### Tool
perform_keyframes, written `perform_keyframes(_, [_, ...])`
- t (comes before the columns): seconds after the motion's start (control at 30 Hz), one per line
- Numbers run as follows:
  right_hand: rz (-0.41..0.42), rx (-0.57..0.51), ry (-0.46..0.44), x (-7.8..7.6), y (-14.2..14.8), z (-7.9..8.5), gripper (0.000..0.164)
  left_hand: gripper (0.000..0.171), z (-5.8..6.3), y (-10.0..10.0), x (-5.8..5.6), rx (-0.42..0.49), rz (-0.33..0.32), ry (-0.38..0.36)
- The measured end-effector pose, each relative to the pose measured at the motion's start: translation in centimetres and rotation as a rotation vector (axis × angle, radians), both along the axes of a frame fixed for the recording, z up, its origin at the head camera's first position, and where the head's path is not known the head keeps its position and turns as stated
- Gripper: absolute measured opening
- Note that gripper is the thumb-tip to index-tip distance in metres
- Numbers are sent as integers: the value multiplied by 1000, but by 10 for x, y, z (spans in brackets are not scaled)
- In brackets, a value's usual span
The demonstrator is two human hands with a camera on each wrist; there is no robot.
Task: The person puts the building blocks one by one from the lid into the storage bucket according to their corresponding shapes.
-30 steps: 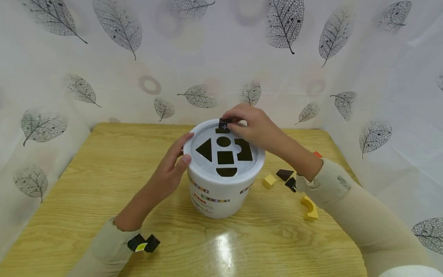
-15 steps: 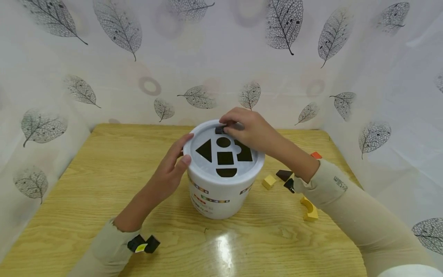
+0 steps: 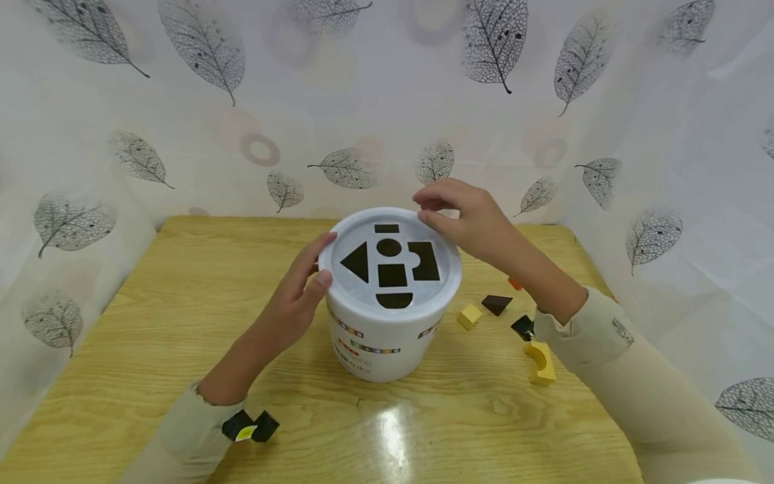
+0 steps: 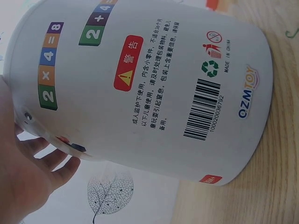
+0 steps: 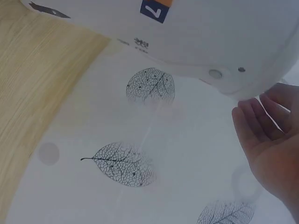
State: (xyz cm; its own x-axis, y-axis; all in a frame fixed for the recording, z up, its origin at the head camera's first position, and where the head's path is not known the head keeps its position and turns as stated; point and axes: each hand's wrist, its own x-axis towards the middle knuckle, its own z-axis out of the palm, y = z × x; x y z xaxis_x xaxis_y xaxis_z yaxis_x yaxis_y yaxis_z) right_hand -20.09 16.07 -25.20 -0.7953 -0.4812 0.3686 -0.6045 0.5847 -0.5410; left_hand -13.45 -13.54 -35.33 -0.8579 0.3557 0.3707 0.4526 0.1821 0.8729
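A white bucket [image 3: 381, 349] with printed sums stands upright, its lid [image 3: 363, 289] cut with several shaped holes. My left hand [image 3: 293, 289] holds the bucket's left rim with thumb and fingers. In the left wrist view, the other fingers [image 4: 65, 170] curl beside the white handle. My right hand [image 3: 465, 215] hovers at the lid's far right edge, fingers bent, with nothing visible between them. Below it, the small rectangular slot [image 3: 386, 228] shows dark, with no block in it.
Right of the bucket lie a yellow block [image 3: 469, 316], a dark brown block [image 3: 497, 304] and a yellow arch block [image 3: 541, 363]. An orange-red piece [image 3: 514, 283] is partly behind the right forearm. A leaf-print cloth [image 3: 375, 101] surrounds the wooden table [image 3: 211, 302].
The dark block my right hand pinched sank into the rectangular slot and is out of sight. My right hand then moved away to the right. The left hand stayed put.
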Motion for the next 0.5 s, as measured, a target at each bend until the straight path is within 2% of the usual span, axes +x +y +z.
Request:
perform_keyframes(0.2, [-87, -18, 2, 4, 30, -4, 27, 55, 0, 0, 0, -3, 0, 3])
perform_keyframes(0.5, [-236, -20, -123, 16, 76, -24, 31, 56, 1, 0, 1, 2, -2, -5])
